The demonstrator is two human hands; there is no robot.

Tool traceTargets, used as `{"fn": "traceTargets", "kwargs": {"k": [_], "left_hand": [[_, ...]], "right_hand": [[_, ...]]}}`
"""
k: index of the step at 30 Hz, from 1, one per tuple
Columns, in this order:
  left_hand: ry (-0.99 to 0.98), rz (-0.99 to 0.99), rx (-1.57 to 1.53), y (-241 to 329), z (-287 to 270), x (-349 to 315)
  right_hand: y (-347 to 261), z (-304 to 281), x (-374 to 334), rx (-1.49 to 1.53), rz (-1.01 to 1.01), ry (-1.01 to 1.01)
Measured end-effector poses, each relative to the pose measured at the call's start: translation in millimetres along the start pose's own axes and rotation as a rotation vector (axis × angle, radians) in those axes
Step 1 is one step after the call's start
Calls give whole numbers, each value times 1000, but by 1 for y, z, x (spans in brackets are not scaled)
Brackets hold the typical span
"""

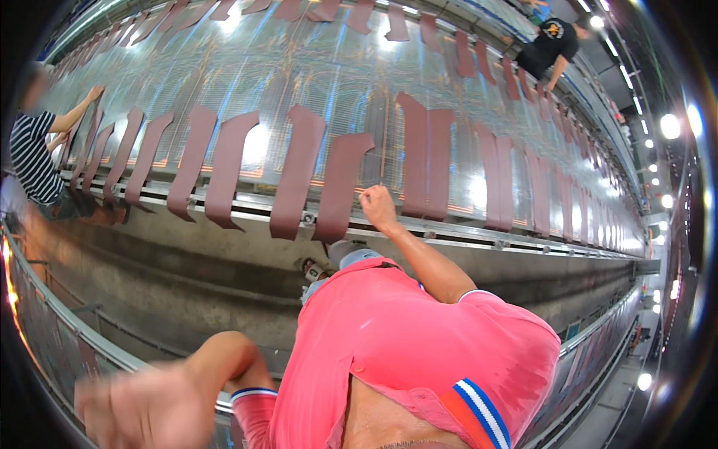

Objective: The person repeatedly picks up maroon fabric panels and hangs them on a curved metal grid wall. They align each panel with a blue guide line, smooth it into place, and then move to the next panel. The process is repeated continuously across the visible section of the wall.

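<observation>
My right hand (378, 207) is closed at the near edge of a long table (329, 75). Whatever its fingers may hold is too small to make out. Just left of it lies a maroon fabric-like strip (340, 187), its lower end hanging over the edge. To the right of that hand, a wider maroon piece (428, 161) lies flat, with a line down its middle. Low on the left, away from the table, my left hand (146, 408) is smeared by motion, so its fingers cannot be read.
Several similar maroon strips (194, 161) line the near edge, and others the far edge (464, 56). A metal rail (479, 238) runs along the table front. A person in stripes (34, 157) works at the left; another in black (550, 49) stands across. Behind me runs another railing (112, 352).
</observation>
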State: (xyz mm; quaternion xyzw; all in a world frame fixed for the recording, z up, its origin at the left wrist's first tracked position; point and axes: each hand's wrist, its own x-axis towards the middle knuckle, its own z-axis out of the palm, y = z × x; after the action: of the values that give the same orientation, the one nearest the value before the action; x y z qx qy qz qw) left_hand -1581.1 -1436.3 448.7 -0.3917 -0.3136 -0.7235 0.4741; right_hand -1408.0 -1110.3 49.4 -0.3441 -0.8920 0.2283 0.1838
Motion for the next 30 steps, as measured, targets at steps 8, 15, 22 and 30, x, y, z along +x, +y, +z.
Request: {"fn": "traceTargets", "kwargs": {"k": [8,15,22,30], "left_hand": [[-685,-1358,683,-157,-111,-343],[-1402,-1371,1079,-185,-82,-421],[-827,-1538,846,-191,-81,-416],[-816,-1689,626,-189,-33,-364]], "right_hand": [[14,11,86,32,51,-75],[42,51,173,-224,-206,-96],[62,60,185,-283,-354,-204],[56,48,203,-140,-284,-264]]}}
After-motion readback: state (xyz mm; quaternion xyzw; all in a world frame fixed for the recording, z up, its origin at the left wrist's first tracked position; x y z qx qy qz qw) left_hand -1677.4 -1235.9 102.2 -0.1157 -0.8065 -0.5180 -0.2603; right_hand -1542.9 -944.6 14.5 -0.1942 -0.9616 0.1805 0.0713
